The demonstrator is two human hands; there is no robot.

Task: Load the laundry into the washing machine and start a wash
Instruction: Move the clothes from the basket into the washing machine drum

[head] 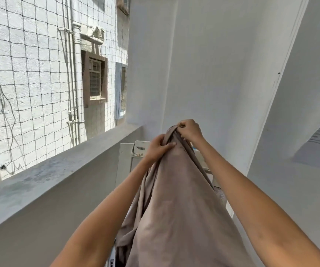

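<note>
Both grips, L hand (158,149) & R hand (190,131), pinch beige cloth (178,199) top edge; ledge (59,170) left.

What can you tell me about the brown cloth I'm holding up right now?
The cloth is a large plain piece of soft, thin-looking fabric in a dull pinkish brown. It is lifted high and hangs down in long folds, widening toward the bottom of the view, where its lower end is cut off. Its top is bunched into a peak. The right hand pinches that peak, and the left hand grips a fold just below it. It hangs in front of the white washing machine, hiding most of it.
</note>
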